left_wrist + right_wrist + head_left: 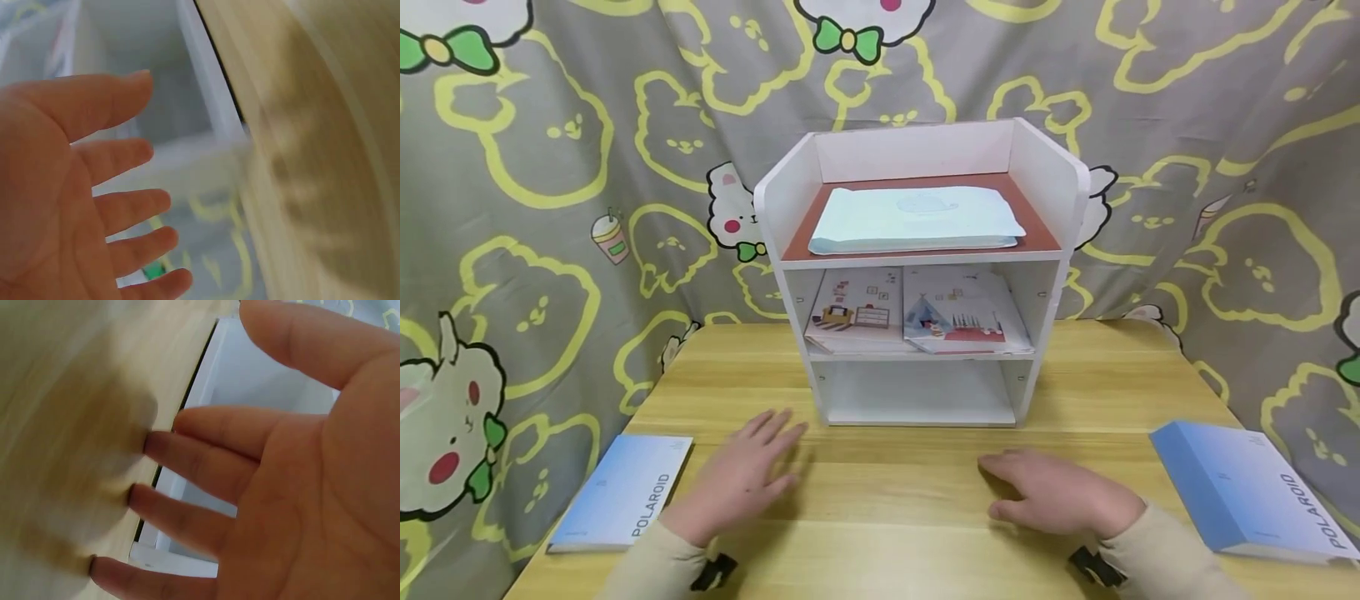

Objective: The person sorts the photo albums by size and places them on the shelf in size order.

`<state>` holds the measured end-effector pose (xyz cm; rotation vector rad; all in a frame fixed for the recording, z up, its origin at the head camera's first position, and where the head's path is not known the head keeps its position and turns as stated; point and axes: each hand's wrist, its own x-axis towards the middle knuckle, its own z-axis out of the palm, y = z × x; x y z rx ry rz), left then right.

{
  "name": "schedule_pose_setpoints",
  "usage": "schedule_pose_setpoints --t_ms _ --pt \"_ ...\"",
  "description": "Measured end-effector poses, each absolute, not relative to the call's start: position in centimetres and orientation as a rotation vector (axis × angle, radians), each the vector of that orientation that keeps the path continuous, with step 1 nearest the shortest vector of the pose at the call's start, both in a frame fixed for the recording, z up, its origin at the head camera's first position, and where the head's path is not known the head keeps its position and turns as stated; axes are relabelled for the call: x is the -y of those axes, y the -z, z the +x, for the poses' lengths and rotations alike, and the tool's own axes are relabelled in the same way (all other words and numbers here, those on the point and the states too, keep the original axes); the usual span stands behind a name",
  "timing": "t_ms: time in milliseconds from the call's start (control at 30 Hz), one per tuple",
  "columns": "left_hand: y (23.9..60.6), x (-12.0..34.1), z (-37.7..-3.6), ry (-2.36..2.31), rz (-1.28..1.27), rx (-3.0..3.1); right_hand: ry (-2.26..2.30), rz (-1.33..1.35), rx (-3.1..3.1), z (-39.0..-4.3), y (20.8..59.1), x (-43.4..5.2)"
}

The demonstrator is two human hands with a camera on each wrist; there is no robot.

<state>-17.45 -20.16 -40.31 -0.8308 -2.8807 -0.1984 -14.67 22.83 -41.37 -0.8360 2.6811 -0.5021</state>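
Note:
My left hand (741,479) hovers over the table in front of the shelf's left side, fingers spread and nothing held. My right hand (1052,492) is on the other side, palm down and low over the wood, also holding nothing. Between and beyond them stands a small white shelf (921,392) with three levels. A pale blue packet with a whale print (917,218) lies on its top level. Two illustrated booklets (857,308) lie side by side on the middle level; the bottom level shows a bare white floor. In both wrist views the fingers are extended near the shelf's bottom compartment (169,81).
A blue-and-white POLAROID book (625,492) lies at the table's left edge, near the left forearm. Another, thicker POLAROID box or book stack (1255,492) sits at the right edge. Behind the wooden table (880,517) hangs a grey patterned curtain (655,150).

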Motion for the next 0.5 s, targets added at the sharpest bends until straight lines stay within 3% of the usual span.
schedule_pose_setpoints --t_ms 333,500 --pt "40.4 33.5 -18.9 0.120 -0.302 3.253 0.538 -0.785 -2.713 -15.0 41.6 -23.2" --pt "41.1 37.3 -19.4 0.211 -0.127 3.397 0.527 -0.787 -2.750 -15.0 41.9 -23.2"
